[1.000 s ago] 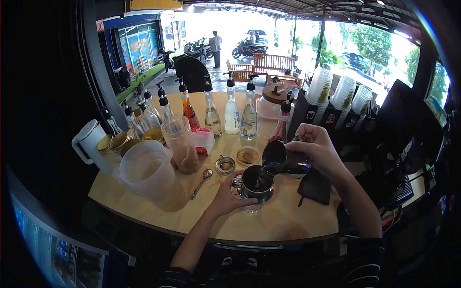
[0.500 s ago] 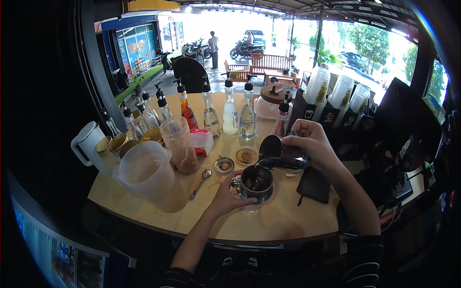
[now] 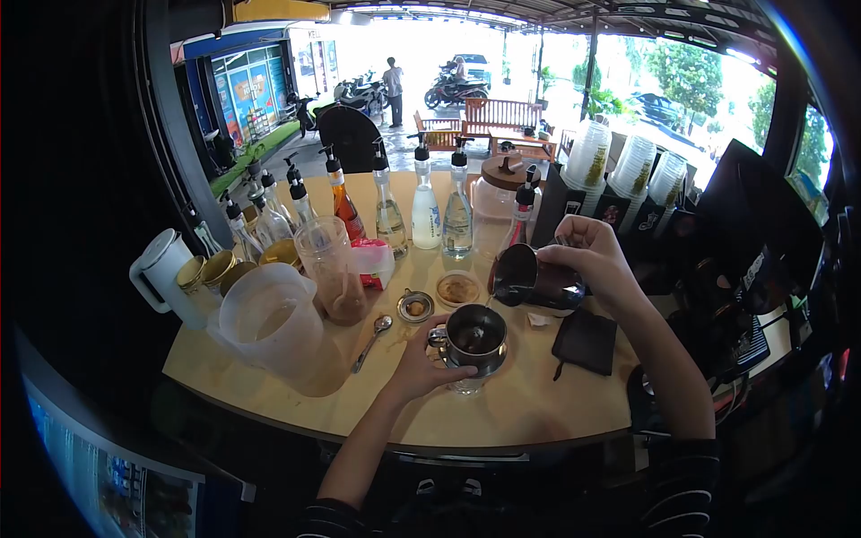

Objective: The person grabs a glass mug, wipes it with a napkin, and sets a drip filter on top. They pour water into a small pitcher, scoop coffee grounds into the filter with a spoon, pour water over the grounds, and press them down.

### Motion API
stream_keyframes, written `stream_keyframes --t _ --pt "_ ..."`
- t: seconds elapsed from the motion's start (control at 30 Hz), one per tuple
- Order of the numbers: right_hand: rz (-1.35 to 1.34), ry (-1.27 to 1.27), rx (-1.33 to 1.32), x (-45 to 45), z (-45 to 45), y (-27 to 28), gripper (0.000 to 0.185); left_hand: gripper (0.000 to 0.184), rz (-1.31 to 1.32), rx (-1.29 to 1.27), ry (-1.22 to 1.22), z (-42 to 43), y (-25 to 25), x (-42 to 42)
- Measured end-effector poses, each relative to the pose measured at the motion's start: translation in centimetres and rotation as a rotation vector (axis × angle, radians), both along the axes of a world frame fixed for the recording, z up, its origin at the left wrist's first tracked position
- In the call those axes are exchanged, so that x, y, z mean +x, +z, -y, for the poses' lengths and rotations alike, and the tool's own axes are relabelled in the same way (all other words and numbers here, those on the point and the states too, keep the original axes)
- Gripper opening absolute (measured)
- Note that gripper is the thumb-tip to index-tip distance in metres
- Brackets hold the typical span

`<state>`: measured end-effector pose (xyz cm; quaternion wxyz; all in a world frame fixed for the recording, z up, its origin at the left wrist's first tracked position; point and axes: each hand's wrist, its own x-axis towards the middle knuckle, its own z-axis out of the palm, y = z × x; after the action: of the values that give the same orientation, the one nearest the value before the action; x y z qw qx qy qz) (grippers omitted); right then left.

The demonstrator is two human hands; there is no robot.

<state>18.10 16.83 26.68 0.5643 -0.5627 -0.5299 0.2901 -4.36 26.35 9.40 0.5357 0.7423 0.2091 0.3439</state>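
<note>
A metal cup with a handle [image 3: 476, 334] sits on a small glass near the table's front. My left hand [image 3: 421, 366] is closed around the cup's base and the glass top, its thumb at the front. Dark liquid shows inside the cup. My right hand [image 3: 594, 260] grips a dark metal pitcher [image 3: 547, 285], tilted left with its spout just above the cup's back rim. A thin stream shows at the spout. Behind the cup lie a round lid [image 3: 457, 289] and a small metal dish [image 3: 415, 307]. A spoon [image 3: 373, 343] rests to the left.
Pump bottles [image 3: 389, 215] line the table's back. Clear pitchers [image 3: 271, 316] and a white jug [image 3: 167, 273] stand left. A dark cloth [image 3: 585, 342] lies right, below stacked cups [image 3: 587, 157]. A lidded jar [image 3: 499, 202] is behind. A person [image 3: 394, 91] stands outside.
The pitcher in my right hand first tilted over the cup and has now drawn slightly back and up from it. My left hand keeps its hold. The view has shifted slightly.
</note>
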Motion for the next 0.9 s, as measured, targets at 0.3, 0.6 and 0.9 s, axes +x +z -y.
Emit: stream_keyframes --t 0.3,0.6,0.9 --pt "0.012 -0.004 -0.001 -0.6 -0.4 0.2 0.02 0.085 0.017 -0.01 -0.006 0.3 0.5 0.0" --pt "-0.04 0.041 0.003 -1.9 -0.8 0.5 0.02 0.085 0.024 0.019 -0.014 0.1 0.4 0.1" --pt "-0.029 0.057 0.009 -1.6 0.3 0.5 0.02 0.084 0.04 0.023 -0.006 0.0 0.0 0.2"
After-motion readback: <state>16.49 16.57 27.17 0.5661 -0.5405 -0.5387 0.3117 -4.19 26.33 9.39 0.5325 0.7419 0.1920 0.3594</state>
